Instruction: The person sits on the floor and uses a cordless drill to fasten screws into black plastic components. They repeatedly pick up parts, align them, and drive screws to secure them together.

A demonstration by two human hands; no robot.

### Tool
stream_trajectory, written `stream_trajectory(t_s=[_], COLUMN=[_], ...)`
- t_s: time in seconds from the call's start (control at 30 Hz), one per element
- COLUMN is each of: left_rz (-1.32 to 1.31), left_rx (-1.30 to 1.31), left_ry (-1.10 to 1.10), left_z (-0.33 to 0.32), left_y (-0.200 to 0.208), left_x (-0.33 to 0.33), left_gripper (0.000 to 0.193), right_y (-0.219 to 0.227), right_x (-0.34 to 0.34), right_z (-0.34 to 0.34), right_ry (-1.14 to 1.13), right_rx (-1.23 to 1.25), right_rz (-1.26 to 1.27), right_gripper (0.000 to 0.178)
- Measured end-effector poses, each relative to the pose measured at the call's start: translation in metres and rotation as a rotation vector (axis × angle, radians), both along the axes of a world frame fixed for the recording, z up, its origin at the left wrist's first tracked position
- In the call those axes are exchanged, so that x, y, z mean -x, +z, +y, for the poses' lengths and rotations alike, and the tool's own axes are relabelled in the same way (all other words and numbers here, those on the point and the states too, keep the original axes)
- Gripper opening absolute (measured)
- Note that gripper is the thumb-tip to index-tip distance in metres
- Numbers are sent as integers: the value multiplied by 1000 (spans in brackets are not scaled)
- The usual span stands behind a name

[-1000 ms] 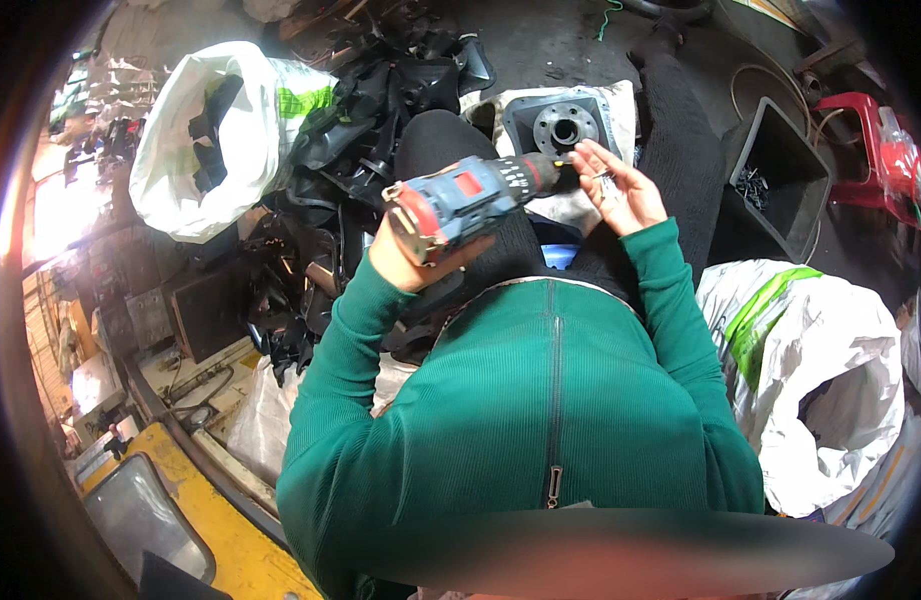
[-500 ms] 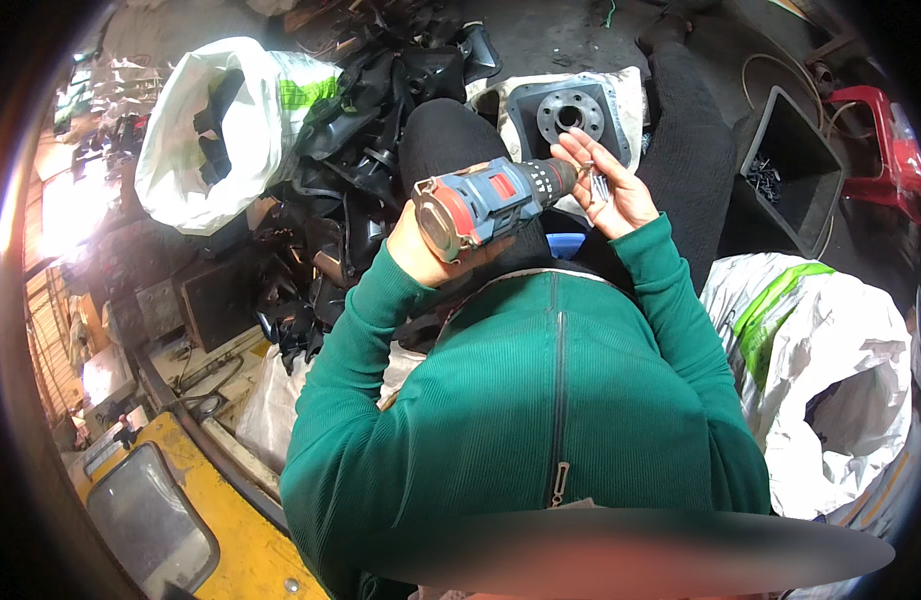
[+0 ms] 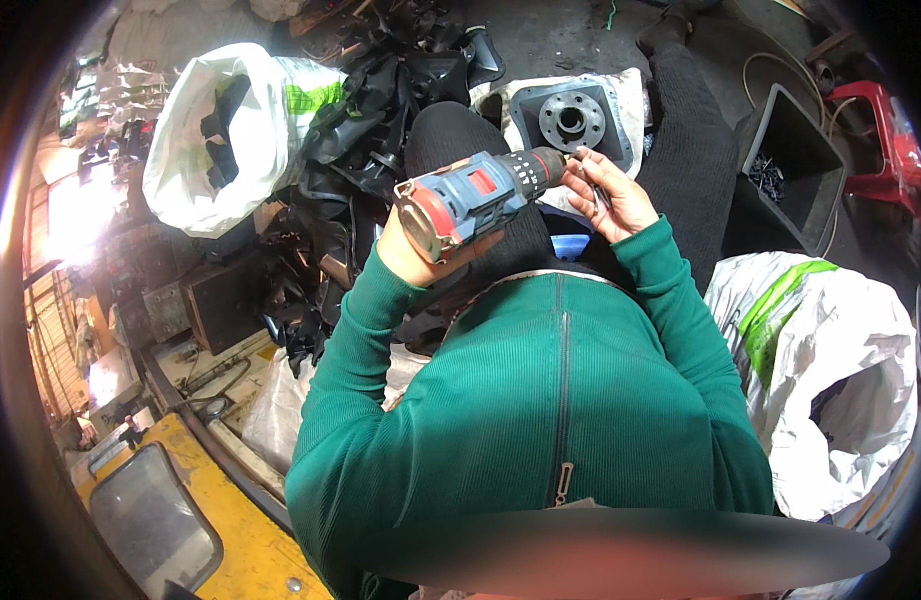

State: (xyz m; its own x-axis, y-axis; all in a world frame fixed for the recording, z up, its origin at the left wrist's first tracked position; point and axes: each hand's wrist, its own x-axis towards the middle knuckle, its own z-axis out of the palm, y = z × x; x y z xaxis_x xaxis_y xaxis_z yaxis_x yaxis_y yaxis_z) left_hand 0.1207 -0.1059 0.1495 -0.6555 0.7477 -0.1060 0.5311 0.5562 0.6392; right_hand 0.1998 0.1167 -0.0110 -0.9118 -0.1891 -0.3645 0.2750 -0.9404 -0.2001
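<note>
- Currently, the left hand (image 3: 417, 252) grips the drill (image 3: 470, 198) above the left leg (image 3: 450, 140); an accidental trigger press could nip the right hand (image 3: 620, 200) near its tip (image 3: 557, 163).
- That hand curls around screws (image 3: 602, 203); loosening could spill them.

"A drill (image 3: 470, 197) in blue-grey, red and black; the jacket (image 3: 480, 400)?"
"Ribbed green, above black trousers (image 3: 688, 170)."
"And the bags (image 3: 268, 155)?"
"White, banded bright green; the stool (image 3: 898, 165), red."
</note>
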Motion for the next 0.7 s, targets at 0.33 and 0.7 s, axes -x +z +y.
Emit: stream_trajectory(t_s=[0.33, 0.7], left_rz=[-126, -125], left_rx=[-55, -16], left_ry=[46, -21], left_z=[-5, 1], left_y=[-14, -9], left_x=[-2, 3], left_gripper=[54, 61], right_y=[-1, -5], right_x=[7, 10], right_z=[-7, -8], right_ry=[-95, -42], right_rx=[71, -70], right_rz=[-70, -77], right_gripper=[17, 18])
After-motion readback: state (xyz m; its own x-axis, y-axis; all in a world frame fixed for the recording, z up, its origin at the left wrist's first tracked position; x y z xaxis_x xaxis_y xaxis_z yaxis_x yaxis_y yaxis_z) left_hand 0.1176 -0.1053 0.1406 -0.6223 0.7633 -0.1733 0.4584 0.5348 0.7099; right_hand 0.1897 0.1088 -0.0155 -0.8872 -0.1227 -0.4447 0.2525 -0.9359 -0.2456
